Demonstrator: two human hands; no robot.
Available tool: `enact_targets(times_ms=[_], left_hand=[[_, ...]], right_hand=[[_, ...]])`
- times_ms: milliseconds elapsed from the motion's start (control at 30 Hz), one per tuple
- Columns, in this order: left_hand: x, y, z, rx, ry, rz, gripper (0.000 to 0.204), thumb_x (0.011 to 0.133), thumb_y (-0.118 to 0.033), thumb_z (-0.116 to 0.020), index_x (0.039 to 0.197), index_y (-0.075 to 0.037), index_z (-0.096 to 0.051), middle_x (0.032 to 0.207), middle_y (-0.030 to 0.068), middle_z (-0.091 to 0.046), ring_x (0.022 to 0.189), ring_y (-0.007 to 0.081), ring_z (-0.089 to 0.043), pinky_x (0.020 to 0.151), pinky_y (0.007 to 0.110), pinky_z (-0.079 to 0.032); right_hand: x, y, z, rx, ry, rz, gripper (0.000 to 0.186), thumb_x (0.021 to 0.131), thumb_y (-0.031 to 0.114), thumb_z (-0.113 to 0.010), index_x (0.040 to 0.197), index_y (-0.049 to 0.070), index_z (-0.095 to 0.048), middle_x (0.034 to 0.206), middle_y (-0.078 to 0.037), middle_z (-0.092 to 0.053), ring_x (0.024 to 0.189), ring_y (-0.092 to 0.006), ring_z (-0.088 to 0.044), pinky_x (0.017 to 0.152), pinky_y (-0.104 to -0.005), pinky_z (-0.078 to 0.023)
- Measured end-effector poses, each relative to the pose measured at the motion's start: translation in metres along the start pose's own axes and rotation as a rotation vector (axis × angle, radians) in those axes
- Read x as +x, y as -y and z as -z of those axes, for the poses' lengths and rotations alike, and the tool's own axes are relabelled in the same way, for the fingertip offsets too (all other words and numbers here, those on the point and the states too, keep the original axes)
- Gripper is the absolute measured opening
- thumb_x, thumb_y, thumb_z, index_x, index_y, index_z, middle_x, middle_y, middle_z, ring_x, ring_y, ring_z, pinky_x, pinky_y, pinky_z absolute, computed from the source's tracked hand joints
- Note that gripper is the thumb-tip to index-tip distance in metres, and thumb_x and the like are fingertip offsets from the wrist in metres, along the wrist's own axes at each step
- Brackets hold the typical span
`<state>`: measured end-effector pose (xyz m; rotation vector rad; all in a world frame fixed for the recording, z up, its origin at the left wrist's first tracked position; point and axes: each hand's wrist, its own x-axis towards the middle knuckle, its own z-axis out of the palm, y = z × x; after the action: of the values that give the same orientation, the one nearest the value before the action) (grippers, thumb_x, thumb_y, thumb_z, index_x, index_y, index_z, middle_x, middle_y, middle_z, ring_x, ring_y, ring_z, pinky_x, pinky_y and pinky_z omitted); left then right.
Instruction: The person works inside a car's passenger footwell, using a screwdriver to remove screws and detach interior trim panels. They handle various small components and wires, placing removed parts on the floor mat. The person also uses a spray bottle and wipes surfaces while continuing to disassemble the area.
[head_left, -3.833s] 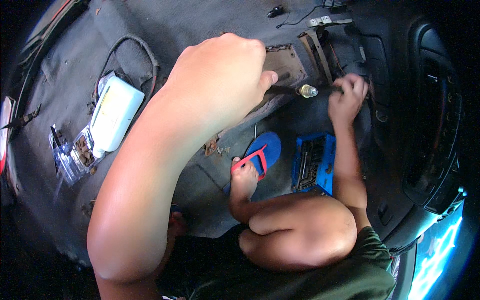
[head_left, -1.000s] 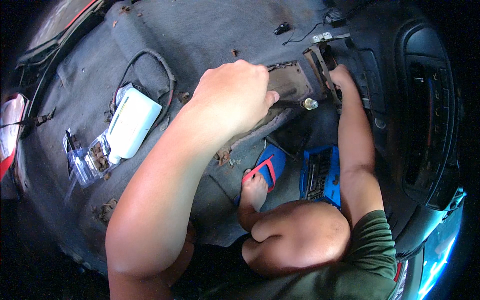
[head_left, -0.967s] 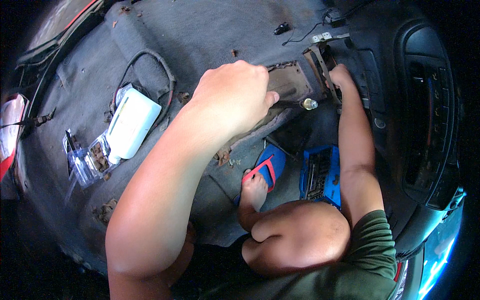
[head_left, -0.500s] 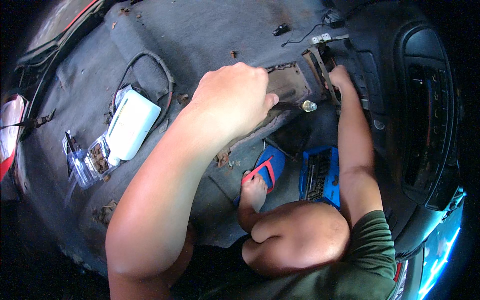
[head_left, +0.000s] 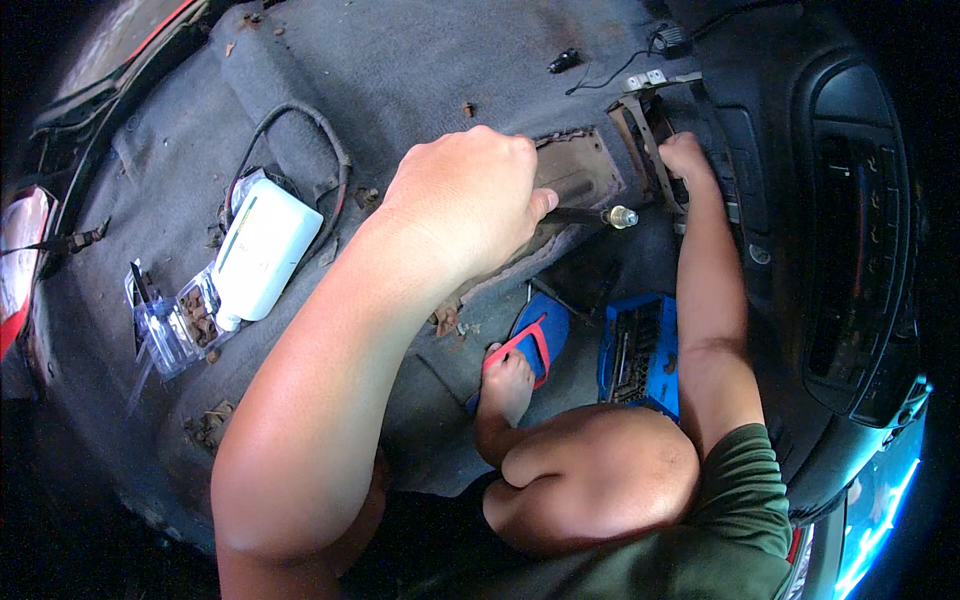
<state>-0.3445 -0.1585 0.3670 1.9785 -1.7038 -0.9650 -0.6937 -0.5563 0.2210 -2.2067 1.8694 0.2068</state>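
My left hand is a closed fist, knuckles up, over a rectangular opening in the grey carpet. Out past its thumb sticks a dark rod-like tool with a brass-coloured and silver end; its exact kind does not show. Farther right, my right hand reaches in beside an upright metal bracket. Its fingers are curled in, partly hidden, and what they grip cannot be made out.
A blue tool case lies open near my foot in a blue and red flip-flop. To the left are a white bottle, a clear plastic pack and a looped cable. A dark dashboard panel stands at right.
My right hand has shifted slightly within the space beside the bracket. My left hand stays in place, still gripping the rod-like tool.
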Motion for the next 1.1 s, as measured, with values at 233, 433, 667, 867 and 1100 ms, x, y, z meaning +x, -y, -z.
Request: enact_targets(times_ms=[233, 433, 667, 867, 1100], left_hand=[[-0.004, 0.002, 0.0, 0.021, -0.011, 0.036, 0.039, 0.095, -0.039, -0.067, 0.099, -0.001, -0.071, 0.092, 0.0226, -0.074, 0.092, 0.0424, -0.073, 0.081, 0.053, -0.059], [-0.002, 0.004, -0.003, -0.002, -0.039, -0.012, 0.039, 0.095, -0.038, -0.068, 0.097, 0.0, -0.071, 0.091, 0.0235, -0.074, 0.091, 0.043, -0.073, 0.081, 0.053, -0.059], [-0.005, 0.005, -0.002, -0.012, -0.054, -0.025, 0.039, 0.094, -0.037, -0.067, 0.093, 0.001, -0.073, 0.091, 0.0257, -0.073, 0.092, 0.0443, -0.072, 0.082, 0.053, -0.059], [-0.007, 0.007, 0.001, -0.004, -0.057, -0.007, 0.041, 0.095, -0.038, -0.067, 0.093, 0.002, -0.074, 0.09, 0.0279, -0.073, 0.091, 0.045, -0.072, 0.082, 0.054, -0.059], [-0.005, 0.004, 0.002, 0.001, -0.054, -0.02, 0.042, 0.096, -0.039, -0.067, 0.094, 0.003, -0.073, 0.09, 0.0285, -0.072, 0.092, 0.0456, -0.072, 0.083, 0.054, -0.059]], right_hand=[[-0.04, 0.057, 0.004, -0.018, 0.098, 0.029, 0.039, 0.075, 0.016, -0.082, 0.104, -0.008, -0.072, 0.105, -0.023, -0.075, 0.095, -0.0339, -0.073, 0.085, -0.0434, -0.056], [0.001, 0.005, -0.005, 0.03, 0.068, 0.087, 0.042, 0.073, 0.017, -0.081, 0.106, -0.007, -0.073, 0.103, -0.024, -0.076, 0.098, -0.0369, -0.074, 0.088, -0.0442, -0.056], [-0.006, 0.024, -0.012, 0.092, 0.18, -0.093, 0.019, 0.076, 0.009, -0.08, 0.09, -0.001, -0.072, 0.082, -0.01, -0.072, 0.07, -0.0231, -0.07, 0.059, -0.0392, -0.054], [-0.009, 0.016, -0.018, 0.223, -0.007, 0.022, 0.026, 0.072, 0.012, -0.081, 0.085, -0.008, -0.072, 0.08, -0.019, -0.072, 0.073, -0.0312, -0.073, 0.059, -0.0456, -0.055], [-0.027, 0.036, -0.002, 0.154, 0.073, -0.024, 0.033, 0.076, 0.016, -0.082, 0.097, -0.008, -0.071, 0.088, -0.018, -0.074, 0.078, -0.0294, -0.073, 0.063, -0.0425, -0.056]])
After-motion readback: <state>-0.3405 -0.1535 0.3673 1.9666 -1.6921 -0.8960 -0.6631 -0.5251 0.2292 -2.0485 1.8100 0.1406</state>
